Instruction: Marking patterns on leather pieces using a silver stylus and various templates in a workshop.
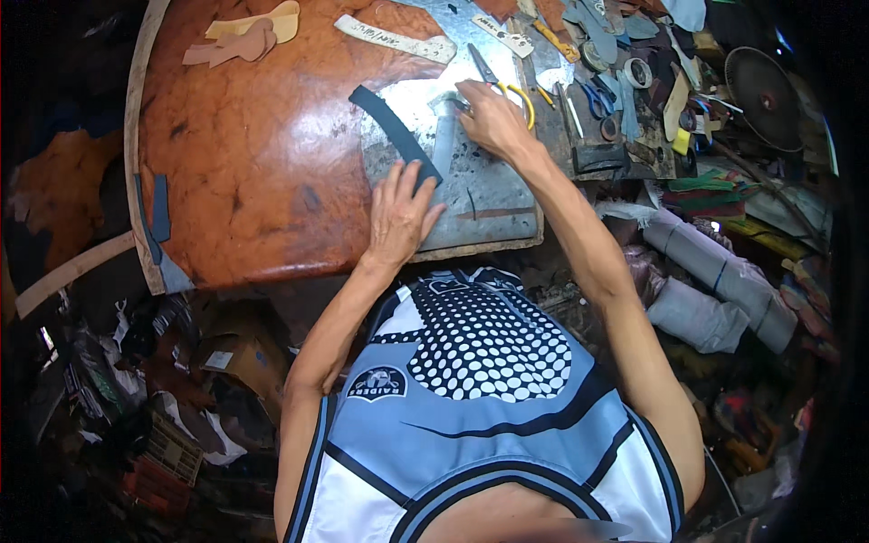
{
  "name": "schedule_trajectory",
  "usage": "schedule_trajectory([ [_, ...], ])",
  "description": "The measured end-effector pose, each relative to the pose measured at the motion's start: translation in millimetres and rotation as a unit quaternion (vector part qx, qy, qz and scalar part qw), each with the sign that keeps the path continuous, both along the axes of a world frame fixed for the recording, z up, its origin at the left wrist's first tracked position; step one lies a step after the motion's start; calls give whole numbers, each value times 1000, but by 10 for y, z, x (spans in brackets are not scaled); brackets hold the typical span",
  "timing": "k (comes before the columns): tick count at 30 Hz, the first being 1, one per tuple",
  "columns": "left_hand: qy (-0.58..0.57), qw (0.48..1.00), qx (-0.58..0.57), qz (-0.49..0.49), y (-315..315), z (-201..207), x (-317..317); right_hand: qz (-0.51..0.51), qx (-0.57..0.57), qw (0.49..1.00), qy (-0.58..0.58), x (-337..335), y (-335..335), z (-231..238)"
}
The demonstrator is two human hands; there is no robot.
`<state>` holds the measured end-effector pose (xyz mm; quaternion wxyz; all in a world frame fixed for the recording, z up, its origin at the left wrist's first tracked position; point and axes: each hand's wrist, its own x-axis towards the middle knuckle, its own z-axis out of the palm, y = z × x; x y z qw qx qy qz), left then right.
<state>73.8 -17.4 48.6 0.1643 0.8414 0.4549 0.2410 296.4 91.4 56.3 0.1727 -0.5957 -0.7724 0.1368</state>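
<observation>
Dark strip: the narrow, slightly curved strip (391, 127) lies on the grey plate (493, 199), slanting from the far left down to the fingers of the near hand; its far tip reaches toward the brown surface.
Left hand: the left hand (398, 206) rests with its fingertips at the near end of the strip. The fingers are a little spread and not closed around anything; I think that they press lightly, so that the strip does not slide.
Right hand: the right hand (493, 118) is over the far part of the plate, its fingers bent and close together, beside a pale object (445, 98). Whether they pinch it, I cannot tell.
Plate: it lies at the near right of the table, in front of the body, probably because both arms reach it easily there.
Yellow-handled scissors: these scissors (485, 68) lie just beyond the right hand, the handles partly behind it, perhaps placed so for quick taking.
White patterns: one curved piece (394, 41) and one straighter piece (501, 34), both with writing, lie at the far side, away from both hands.
Brown surface: the brown covering (244, 163) spreads to the left, with pale cut pieces (240, 41) at its far edge.
Right side: blue-handled scissors (597, 100) and a tape roll (637, 72) lie among scraps.
</observation>
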Motion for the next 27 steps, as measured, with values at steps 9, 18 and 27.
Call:
schedule_trajectory([
  [9, 37, 995, -60, -67, -435, -214, 173, 103, -68, 985, -124, -117, -420, 11],
  [18, 49, 954, -70, -288, -784, -209, 73, 16, -177, 976, -124, 30, -1599, 236],
  [27, -100, 919, -160, -346, -582, 427, -328, -12, -128, 991, -27, 146, -2184, 419],
])
